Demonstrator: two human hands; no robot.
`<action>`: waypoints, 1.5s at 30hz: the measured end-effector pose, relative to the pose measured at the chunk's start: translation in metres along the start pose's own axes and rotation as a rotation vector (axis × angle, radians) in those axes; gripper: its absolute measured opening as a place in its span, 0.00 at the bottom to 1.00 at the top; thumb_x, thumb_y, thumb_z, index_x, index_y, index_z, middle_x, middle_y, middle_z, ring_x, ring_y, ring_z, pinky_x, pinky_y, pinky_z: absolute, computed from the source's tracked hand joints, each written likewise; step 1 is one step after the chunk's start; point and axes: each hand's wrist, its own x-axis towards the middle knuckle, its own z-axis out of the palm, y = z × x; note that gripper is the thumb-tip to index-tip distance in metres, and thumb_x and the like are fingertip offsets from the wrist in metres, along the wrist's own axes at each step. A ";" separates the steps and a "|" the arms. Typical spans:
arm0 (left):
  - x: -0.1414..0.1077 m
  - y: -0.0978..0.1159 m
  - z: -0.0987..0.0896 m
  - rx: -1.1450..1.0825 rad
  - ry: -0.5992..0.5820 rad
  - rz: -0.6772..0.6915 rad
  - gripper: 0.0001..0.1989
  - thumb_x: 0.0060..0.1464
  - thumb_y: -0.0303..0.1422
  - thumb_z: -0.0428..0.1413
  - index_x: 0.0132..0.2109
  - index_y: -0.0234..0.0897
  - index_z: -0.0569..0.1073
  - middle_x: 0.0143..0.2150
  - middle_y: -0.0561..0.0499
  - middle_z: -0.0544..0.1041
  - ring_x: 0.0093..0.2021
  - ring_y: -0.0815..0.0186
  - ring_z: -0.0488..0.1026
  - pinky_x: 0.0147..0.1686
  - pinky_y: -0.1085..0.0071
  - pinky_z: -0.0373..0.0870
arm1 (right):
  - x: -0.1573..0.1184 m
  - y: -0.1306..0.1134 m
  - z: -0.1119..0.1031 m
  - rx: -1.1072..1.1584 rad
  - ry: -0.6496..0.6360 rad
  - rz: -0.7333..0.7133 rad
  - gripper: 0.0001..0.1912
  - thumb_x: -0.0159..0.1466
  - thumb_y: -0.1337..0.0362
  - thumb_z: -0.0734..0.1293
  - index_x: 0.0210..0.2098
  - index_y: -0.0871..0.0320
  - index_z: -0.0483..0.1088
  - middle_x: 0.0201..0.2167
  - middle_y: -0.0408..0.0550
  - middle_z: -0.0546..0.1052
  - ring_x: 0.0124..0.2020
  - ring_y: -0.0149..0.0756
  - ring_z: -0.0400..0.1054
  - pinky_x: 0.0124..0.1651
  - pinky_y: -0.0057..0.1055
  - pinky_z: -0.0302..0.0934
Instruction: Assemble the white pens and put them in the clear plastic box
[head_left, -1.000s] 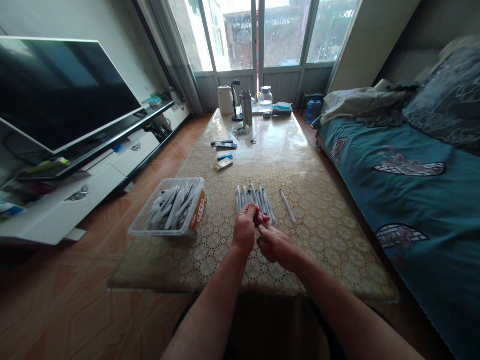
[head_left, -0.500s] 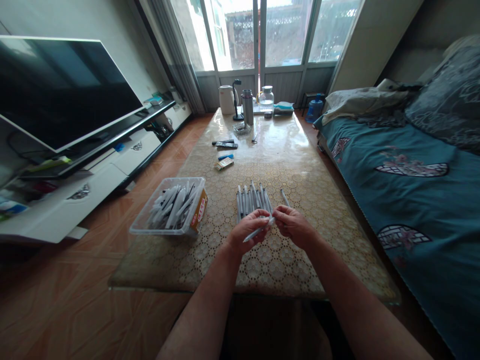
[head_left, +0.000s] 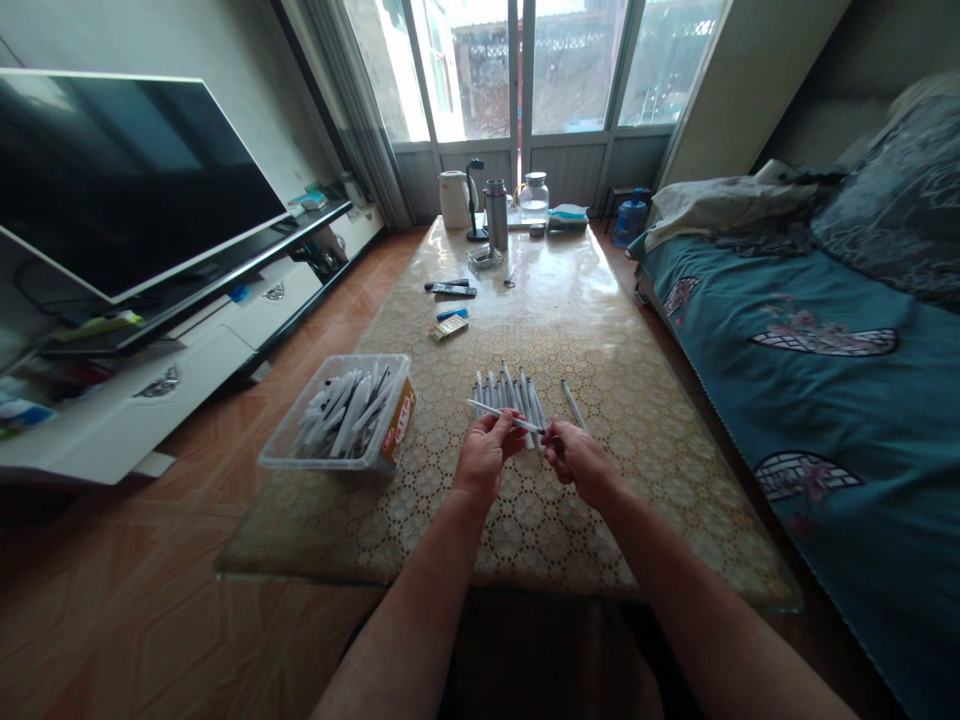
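My left hand point(head_left: 484, 450) is closed, pinching a slim white pen point(head_left: 491, 408) between thumb and fingers. The pen slants across, its pale tip pointing up and left. At its dark end, my right hand point(head_left: 576, 458) is closed too, with the fingertips pressed together there; whether they grip a separate cap I cannot tell. Just beyond both hands, several similar pens point(head_left: 508, 385) lie side by side in a row, partly covered by the left hand. One single pen point(head_left: 572, 402) rests apart, to the right of the row.
A clear plastic tub point(head_left: 270, 462) full of pens stands left on the patterned table point(head_left: 420, 520). Farther back lie a small box point(head_left: 450, 327), dark slim packets point(head_left: 454, 290) and a glass ashtray point(head_left: 485, 259). A flask point(head_left: 496, 215), kettle point(head_left: 454, 200) and jug point(head_left: 534, 200) stand at the far end.
The pen in my left hand has swung round: its tip pointed down toward me and now points up and left. Both hands stay close together, the right slightly lower.
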 end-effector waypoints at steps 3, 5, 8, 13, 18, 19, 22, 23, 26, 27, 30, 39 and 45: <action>-0.001 0.001 0.000 -0.026 -0.010 -0.042 0.13 0.46 0.38 0.63 0.36 0.33 0.74 0.35 0.46 0.78 0.33 0.66 0.76 0.34 0.71 0.71 | 0.002 0.004 0.001 -0.078 -0.013 -0.014 0.22 0.58 0.45 0.62 0.23 0.58 0.61 0.13 0.36 0.60 0.11 0.21 0.47 0.13 0.21 0.40; -0.002 0.000 0.000 -0.029 0.002 -0.042 0.12 0.46 0.37 0.63 0.36 0.33 0.74 0.35 0.46 0.79 0.32 0.66 0.77 0.34 0.71 0.72 | 0.003 0.006 0.002 -0.049 -0.067 -0.034 0.22 0.57 0.45 0.64 0.23 0.57 0.59 0.13 0.34 0.57 0.11 0.20 0.44 0.14 0.21 0.38; -0.001 0.000 0.000 -0.041 0.030 -0.027 0.12 0.47 0.37 0.63 0.35 0.33 0.74 0.34 0.46 0.79 0.32 0.66 0.77 0.33 0.71 0.72 | 0.002 0.006 0.006 -0.003 -0.080 -0.072 0.20 0.55 0.47 0.66 0.24 0.56 0.57 0.14 0.32 0.55 0.11 0.19 0.42 0.14 0.21 0.36; -0.001 0.002 -0.001 -0.061 0.059 0.002 0.11 0.47 0.36 0.63 0.34 0.33 0.74 0.33 0.47 0.79 0.31 0.67 0.77 0.32 0.73 0.71 | 0.002 0.005 0.010 0.076 -0.089 -0.047 0.20 0.51 0.56 0.70 0.37 0.53 0.58 0.19 0.31 0.62 0.11 0.19 0.45 0.14 0.20 0.36; -0.001 0.002 -0.001 -0.043 0.055 -0.010 0.10 0.48 0.35 0.62 0.35 0.32 0.74 0.33 0.47 0.79 0.31 0.67 0.77 0.32 0.72 0.72 | 0.004 0.007 0.008 0.044 -0.096 -0.015 0.19 0.57 0.47 0.63 0.25 0.57 0.58 0.14 0.34 0.57 0.11 0.20 0.44 0.14 0.22 0.36; -0.002 0.002 -0.001 -0.041 0.053 -0.014 0.11 0.48 0.35 0.62 0.35 0.32 0.74 0.33 0.47 0.79 0.31 0.67 0.77 0.32 0.72 0.71 | 0.004 0.007 0.008 0.034 -0.112 -0.025 0.20 0.57 0.47 0.63 0.23 0.57 0.57 0.13 0.33 0.55 0.11 0.20 0.43 0.14 0.22 0.36; -0.001 0.003 -0.001 -0.055 0.057 -0.016 0.11 0.48 0.36 0.63 0.34 0.33 0.73 0.33 0.47 0.78 0.30 0.68 0.76 0.32 0.73 0.71 | 0.002 0.007 0.010 0.064 -0.123 -0.047 0.16 0.53 0.55 0.68 0.27 0.56 0.57 0.14 0.32 0.56 0.12 0.20 0.44 0.15 0.21 0.38; -0.001 0.003 -0.001 -0.060 0.060 -0.017 0.11 0.48 0.36 0.63 0.34 0.33 0.73 0.32 0.47 0.78 0.30 0.68 0.76 0.32 0.73 0.71 | 0.001 0.006 0.010 0.082 -0.114 -0.039 0.15 0.51 0.57 0.69 0.30 0.55 0.58 0.15 0.31 0.58 0.12 0.20 0.45 0.15 0.21 0.38; 0.000 0.003 -0.001 -0.059 0.065 -0.025 0.10 0.48 0.36 0.62 0.34 0.32 0.73 0.32 0.47 0.78 0.30 0.68 0.76 0.31 0.73 0.71 | 0.002 0.006 0.010 0.131 -0.088 0.002 0.16 0.52 0.57 0.67 0.35 0.54 0.59 0.19 0.33 0.63 0.12 0.20 0.47 0.15 0.20 0.38; 0.000 0.003 -0.001 -0.053 0.064 -0.025 0.10 0.48 0.35 0.62 0.34 0.32 0.74 0.32 0.47 0.78 0.29 0.68 0.76 0.31 0.73 0.71 | 0.003 0.007 0.010 0.131 -0.078 0.021 0.15 0.53 0.54 0.66 0.33 0.55 0.60 0.19 0.34 0.64 0.12 0.20 0.47 0.14 0.21 0.38; 0.000 0.002 -0.001 -0.042 0.062 -0.016 0.10 0.48 0.35 0.62 0.34 0.33 0.74 0.33 0.47 0.79 0.30 0.68 0.76 0.31 0.73 0.71 | 0.004 0.008 0.009 0.076 -0.063 0.023 0.18 0.57 0.48 0.63 0.26 0.57 0.60 0.14 0.35 0.59 0.11 0.21 0.45 0.14 0.22 0.37; 0.000 0.002 -0.001 -0.068 0.073 -0.026 0.07 0.50 0.33 0.60 0.34 0.32 0.73 0.31 0.48 0.78 0.29 0.69 0.76 0.30 0.74 0.71 | 0.001 0.005 0.011 0.160 -0.083 0.002 0.15 0.52 0.56 0.68 0.34 0.55 0.60 0.21 0.35 0.65 0.12 0.21 0.49 0.14 0.21 0.39; 0.000 0.002 -0.001 -0.064 0.075 -0.026 0.07 0.50 0.33 0.60 0.34 0.32 0.73 0.31 0.48 0.78 0.29 0.69 0.76 0.30 0.74 0.71 | 0.001 0.008 0.011 0.064 -0.104 0.022 0.19 0.57 0.49 0.65 0.24 0.58 0.58 0.14 0.35 0.58 0.12 0.20 0.46 0.15 0.21 0.37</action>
